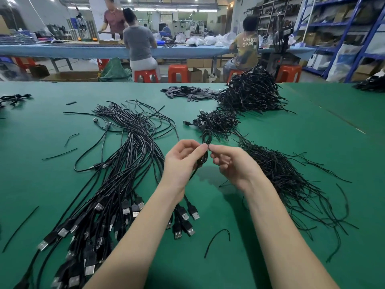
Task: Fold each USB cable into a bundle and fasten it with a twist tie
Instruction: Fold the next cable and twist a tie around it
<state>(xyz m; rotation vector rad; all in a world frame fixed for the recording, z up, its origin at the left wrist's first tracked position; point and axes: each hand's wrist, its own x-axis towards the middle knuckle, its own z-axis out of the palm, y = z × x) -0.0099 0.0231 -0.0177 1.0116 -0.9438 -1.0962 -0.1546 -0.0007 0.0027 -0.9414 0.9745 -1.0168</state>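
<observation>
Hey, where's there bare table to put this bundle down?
Bare green table lies far right, beyond the twist tie pile. Another patch sits far left, past the loose USB cables, with a few stray ties. Crowded: the middle, and ahead by the finished bundles.

Twist tie not discernible at pinch; cable bundle (205, 151) lower part hidden behind left hand (183, 161).
</observation>
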